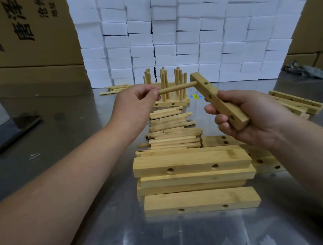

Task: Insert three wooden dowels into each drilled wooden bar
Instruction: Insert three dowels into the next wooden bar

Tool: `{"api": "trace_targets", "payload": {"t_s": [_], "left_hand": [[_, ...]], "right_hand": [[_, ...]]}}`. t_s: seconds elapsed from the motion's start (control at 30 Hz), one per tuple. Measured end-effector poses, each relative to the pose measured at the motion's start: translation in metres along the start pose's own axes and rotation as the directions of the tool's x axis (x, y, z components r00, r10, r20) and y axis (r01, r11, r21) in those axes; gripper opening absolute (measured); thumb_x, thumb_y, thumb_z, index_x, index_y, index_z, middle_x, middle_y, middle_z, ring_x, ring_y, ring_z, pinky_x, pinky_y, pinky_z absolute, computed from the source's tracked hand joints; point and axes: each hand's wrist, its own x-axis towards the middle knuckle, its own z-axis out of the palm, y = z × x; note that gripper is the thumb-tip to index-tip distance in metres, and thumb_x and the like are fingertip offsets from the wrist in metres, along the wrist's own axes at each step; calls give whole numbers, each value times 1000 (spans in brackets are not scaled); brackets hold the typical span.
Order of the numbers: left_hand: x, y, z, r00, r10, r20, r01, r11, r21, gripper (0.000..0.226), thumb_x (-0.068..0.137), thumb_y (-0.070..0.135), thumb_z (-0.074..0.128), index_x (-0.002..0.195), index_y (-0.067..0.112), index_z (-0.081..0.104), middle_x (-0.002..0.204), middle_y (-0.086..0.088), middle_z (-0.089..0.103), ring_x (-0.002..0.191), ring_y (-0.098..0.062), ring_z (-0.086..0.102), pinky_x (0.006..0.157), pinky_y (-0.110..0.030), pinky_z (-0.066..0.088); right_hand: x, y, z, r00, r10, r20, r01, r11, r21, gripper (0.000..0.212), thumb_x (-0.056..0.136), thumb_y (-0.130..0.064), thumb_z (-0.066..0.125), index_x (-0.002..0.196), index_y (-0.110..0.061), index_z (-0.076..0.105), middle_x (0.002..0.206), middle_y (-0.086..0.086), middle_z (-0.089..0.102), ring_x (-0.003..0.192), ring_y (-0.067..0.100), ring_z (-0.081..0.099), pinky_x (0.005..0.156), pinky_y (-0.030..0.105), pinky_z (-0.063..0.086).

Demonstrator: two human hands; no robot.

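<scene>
Left hand (137, 103) is up over the shiny steel worktop (79, 149), grip pinched on one end of a round pale wooden dowel (175, 88). The dowel's other end meets the left face of a drilled light wooden bar (218, 100) near its far end. Right hand (254, 117) has its grip curled round that bar's near end, holding it tilted in the air. Below, a loose pile of dowels (172, 130) lies just beyond a near stack of drilled bars (192, 162). Bars with upright dowels (164, 84) stand further back.

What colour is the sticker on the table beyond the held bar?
The sticker is mainly yellow; the head view shows it best.
</scene>
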Motion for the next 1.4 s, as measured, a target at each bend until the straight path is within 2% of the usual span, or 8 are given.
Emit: {"api": "trace_targets", "payload": {"t_s": [0.23, 0.37, 0.6, 0.73, 0.87, 1.1, 1.3, 1.4], "left_hand": [[0, -2, 0, 1000, 22, 18, -23, 999, 29, 18, 91, 19, 55, 85, 32, 64, 74, 15, 63, 58, 14, 52, 62, -4, 45], [1, -3, -1, 999, 34, -15, -33, 999, 34, 19, 91, 20, 54, 84, 34, 64, 75, 14, 64, 56, 12, 51, 56, -5, 44], [3, -6, -2, 997, 72, -42, -67, 991, 113, 21, 91, 22, 53, 83, 39, 62, 77, 11, 62, 55, 11, 49, 52, -4, 40], [3, -8, -3, 994, 106, -21, -100, 978, 184, 23, 92, 24, 53, 82, 44, 58, 79, 14, 61, 66, 10, 53, 59, -6, 42], [4, -11, -4, 991, 131, -6, -126, 964, 234, 19, 92, 23, 53, 88, 40, 60, 78, 18, 58, 72, 6, 53, 65, -8, 43], [5, -16, -5, 970, 242, 38, -241, 914, 325, 21, 92, 20, 52, 106, 20, 68, 77, 20, 53, 69, 15, 47, 62, -2, 36], [8, -14, -8, 946, 306, 106, -320, 834, 450, 26, 95, 20, 46, 115, 15, 63, 81, 9, 46, 74, -3, 44, 65, -1, 30], [9, -13, -9, 934, 320, 156, -353, 777, 520, 26, 95, 22, 46, 113, 14, 63, 87, 2, 46, 78, -11, 43, 60, -11, 30]], "right_hand": [[1, 2, -1, 1000, -4, -3, 4, 998, -68, 32, 97, -28, 39, 115, -7, 55, 79, 12, 73, 41, 11, 47, 41, 18, 42], [2, 2, -1, 1000, -21, 1, 21, 996, -89, 29, 97, -26, 39, 114, -8, 55, 82, 14, 73, 40, 12, 45, 40, 19, 41], [4, 6, -2, 998, -55, 8, 55, 979, -195, 29, 96, -22, 39, 119, -23, 57, 69, 8, 69, 38, 12, 43, 38, 18, 37], [5, 5, -4, 998, -58, 19, 61, 981, -184, 30, 96, -22, 40, 121, -22, 57, 64, 6, 65, 39, 12, 42, 37, 19, 36], [6, 5, -6, 998, -49, 32, 53, 988, -147, 31, 96, -22, 41, 123, -20, 56, 63, 6, 63, 39, 12, 42, 38, 18, 35], [5, 3, -7, 999, -32, 35, 36, 990, -135, 31, 95, -23, 42, 123, -18, 55, 63, 6, 60, 38, 12, 41, 36, 20, 34], [1, 2, -6, 996, -49, 75, 66, 968, -243, 30, 95, -22, 41, 119, -23, 58, 60, 4, 57, 39, 12, 40, 37, 18, 35], [-1, 2, -5, 993, -33, 116, 64, 961, -269, 26, 95, -23, 40, 112, -27, 59, 58, 2, 55, 40, 11, 40, 38, 19, 35]]}}
